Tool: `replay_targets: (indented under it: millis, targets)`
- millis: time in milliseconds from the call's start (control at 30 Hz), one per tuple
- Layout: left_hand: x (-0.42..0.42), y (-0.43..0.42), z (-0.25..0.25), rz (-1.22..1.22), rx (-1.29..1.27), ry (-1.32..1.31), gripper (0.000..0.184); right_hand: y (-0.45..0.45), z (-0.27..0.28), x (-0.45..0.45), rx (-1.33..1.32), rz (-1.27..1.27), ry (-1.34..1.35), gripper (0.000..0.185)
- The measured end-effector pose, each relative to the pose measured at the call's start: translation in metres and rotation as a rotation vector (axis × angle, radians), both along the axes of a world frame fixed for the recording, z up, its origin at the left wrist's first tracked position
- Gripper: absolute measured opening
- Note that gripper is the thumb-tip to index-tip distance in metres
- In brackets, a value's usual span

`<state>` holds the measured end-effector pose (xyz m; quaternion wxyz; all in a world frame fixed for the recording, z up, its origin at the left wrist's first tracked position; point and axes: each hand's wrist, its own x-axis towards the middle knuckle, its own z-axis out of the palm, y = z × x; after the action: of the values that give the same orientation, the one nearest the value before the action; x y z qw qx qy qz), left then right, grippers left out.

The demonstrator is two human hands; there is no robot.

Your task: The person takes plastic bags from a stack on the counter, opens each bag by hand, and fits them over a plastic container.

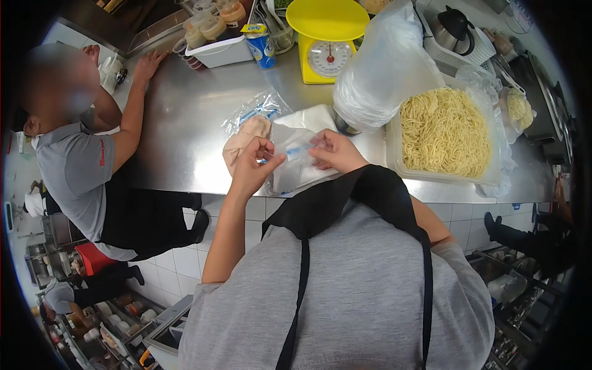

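Note:
Over the steel table, my left hand (pixel 251 168) and my right hand (pixel 337 152) pinch a clear plastic bag (pixel 295 161) with blue print from either side. Thumb and fingers are pressed together on each hand. Behind my left hand lies a soft beige bundle (pixel 245 137), whose kind I cannot make out. A crumpled clear wrapper (pixel 266 103) with blue lettering lies just beyond it. White plastic sheets or bags (pixel 314 118) are piled behind the bag I hold.
On the right are a tub (pixel 394 165) of yellow noodles (pixel 445 132) and a large roll of clear bags (pixel 388 68). A yellow scale (pixel 328 58), a blue can (pixel 261 49) and a white bin (pixel 221 54) line the back. A co-worker (pixel 80 160) leans on the table (pixel 185 123) at left.

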<state>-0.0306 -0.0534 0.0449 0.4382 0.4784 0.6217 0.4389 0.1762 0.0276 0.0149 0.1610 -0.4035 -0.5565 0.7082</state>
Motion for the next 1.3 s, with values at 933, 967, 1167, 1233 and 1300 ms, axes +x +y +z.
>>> replay_targets:
  millis: [933,967,1167,1233,1300]
  targets:
    - [0.025,0.001,0.129,-0.272,0.386,0.142,0.032,-0.035,0.147,0.019,0.242,-0.152,0.721,0.006]
    - [0.023,0.001,0.126,-0.227,0.396,0.232,0.029,-0.036,0.148,0.021,0.080,-0.208,0.791,0.006]
    - [0.024,0.008,0.099,-0.022,0.576,0.298,0.015,-0.026,0.152,0.042,-0.179,-0.110,0.855,0.009]
    - [0.021,0.013,0.099,0.068,0.596,0.042,0.012,-0.026,0.173,0.047,0.525,0.312,0.225,0.015]
    - [0.028,0.007,0.120,0.071,0.510,-0.193,0.009,-0.027,0.208,0.052,0.659,0.389,-0.038,0.022]
